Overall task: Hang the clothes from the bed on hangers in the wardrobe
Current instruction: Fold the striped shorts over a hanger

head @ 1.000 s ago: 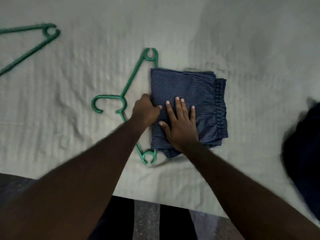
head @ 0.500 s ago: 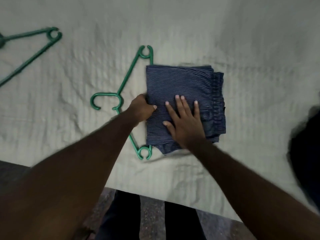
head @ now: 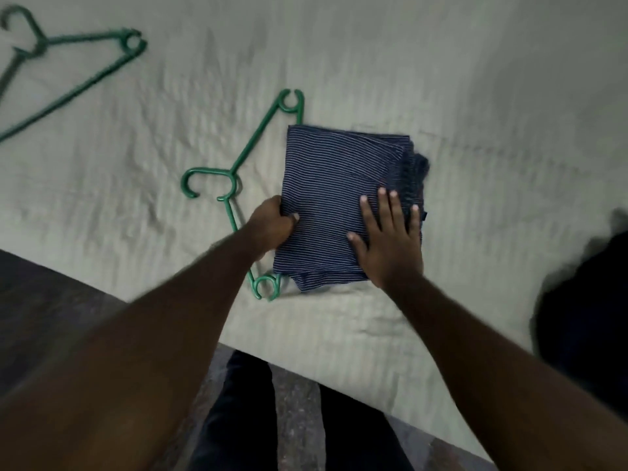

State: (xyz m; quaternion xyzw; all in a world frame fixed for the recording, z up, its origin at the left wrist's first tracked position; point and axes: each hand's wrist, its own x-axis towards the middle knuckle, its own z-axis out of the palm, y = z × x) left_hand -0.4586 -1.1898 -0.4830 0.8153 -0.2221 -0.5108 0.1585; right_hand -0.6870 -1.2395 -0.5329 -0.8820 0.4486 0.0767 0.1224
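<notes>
**Shorts** [head: 343, 198]: navy with a fine white stripe, folded, lying flat on the bed [head: 475, 96] near its front edge. They are apparently folded over the long bar of the hanger [head: 253, 144]. The hanger's hook is pointing left, and its two end loops are showing past the far and near ends of the fold.

**Left hand** [head: 272, 226]: fingers curling round the folded left edge of the shorts, thumb lying on top. Whether they are also catching the bar underneath cannot be told.

**Right hand** [head: 387, 246]: lying flat with fingers straight and spread, pressing the top layer down toward the waistband side and gripping nothing.

**Second hanger** [head: 78, 79]: green, lying well apart at the far left.

**Dark garment** [head: 584, 317]: blurred, waiting at the right edge.

**Risks, as judged:**
- The left hand may be gripping cloth alone. A lift would then be leaving the hanger behind or letting the bar slide out of the fold.
- If the two halves are draping unequally over the smooth bar, the heavier side would be dragging the shorts off on the way to the wardrobe.
- If the right hand is leaving before the fold is secured, the layers may be springing open.
- The hook may be snagging the rumpled sheet as it rises.
</notes>
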